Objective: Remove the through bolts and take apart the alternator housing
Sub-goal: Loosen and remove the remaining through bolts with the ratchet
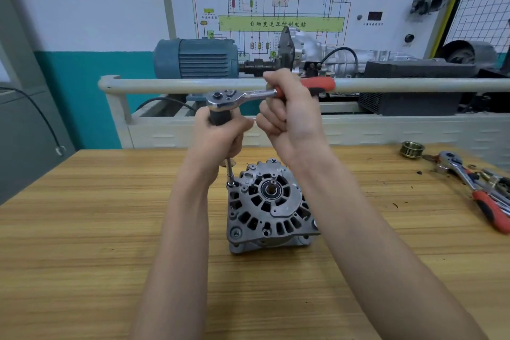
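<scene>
A grey alternator [269, 207] stands on the wooden table [82, 229], vented face and shaft bearing up. A ratchet wrench [242, 96] with a red handle is held level above it. From its head a black grip and a thin extension bar [229, 171] run down to a socket on a through bolt at the housing's upper left rim. My left hand [220, 135] grips the black part of the extension just under the ratchet head. My right hand [289, 116] is wrapped round the red handle, whose end sticks out to the right.
At the table's right edge lie a brass-coloured pulley [412, 149], a second red-handled ratchet [469, 185] and small loose parts. Behind the table a white rail [165, 85] fronts a training rig with a blue motor [193, 58], a gearbox and a wiring-diagram board.
</scene>
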Tool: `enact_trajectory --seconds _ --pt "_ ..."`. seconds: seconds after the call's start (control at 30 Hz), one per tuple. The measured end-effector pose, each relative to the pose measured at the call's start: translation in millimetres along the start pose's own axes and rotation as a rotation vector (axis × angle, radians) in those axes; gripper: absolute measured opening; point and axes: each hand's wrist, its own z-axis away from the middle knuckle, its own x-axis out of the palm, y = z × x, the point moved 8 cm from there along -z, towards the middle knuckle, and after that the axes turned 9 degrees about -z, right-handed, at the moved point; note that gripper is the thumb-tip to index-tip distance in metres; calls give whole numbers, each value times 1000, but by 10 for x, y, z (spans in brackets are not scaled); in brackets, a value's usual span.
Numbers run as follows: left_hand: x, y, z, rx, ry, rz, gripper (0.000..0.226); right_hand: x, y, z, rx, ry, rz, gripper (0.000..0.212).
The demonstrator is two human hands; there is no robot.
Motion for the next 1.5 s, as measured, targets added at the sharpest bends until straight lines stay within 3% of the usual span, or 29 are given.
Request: enact_trajectory --seconds 0.1,0.17,0.23,0.4,0.5,0.6,0.73,0.8,0.87,1.07,1.13,1.23,1.4,1.5 --pt "-72 -54 37 -38 375 -50 33 -74 -38 242 -294 66 -22 36" --pt "-61 -66 66 -44 456 -41 35 -62 -46 297 -342 64 -33 36" --pt "-69 -56 31 -37 365 -57 28 -50 -53 205 -242 59 -13 39" --pt "18 19 16 86 -178 47 36 80 27 -98 235 -94 111 54" --pt "82 13 65 66 -307 50 34 120 47 -98 295 -139 136 54" --pt "9 10 20 45 -144 31 39 42 17 -6 91 -57 52 44" --pt "-113 -53 33 -30 348 -4 36 -20 -6 298 -300 56 10 37" --pt "-118 -61 59 -31 447 -2 39 10 -10 323 -325 55 -1 37" --pt "-137 -55 29 -13 383 -17 36 24 -20 231 -234 40 15 38" --pt "49 -9 29 109 -202 67 37 99 56 -98 257 -123 100 52" --pt "98 -5 49 95 -252 45 36 102 63 -105 284 -127 101 56" --pt "40 8 17 78 -124 36 41 22 33 -40 136 -31 17 49" --pt "-55 -30 14 28 275 -26 30 -95 3 338 -290 108 -19 38" --pt "-43 -24 33 19 336 -43 30 -73 -30 372 -336 112 -29 39"
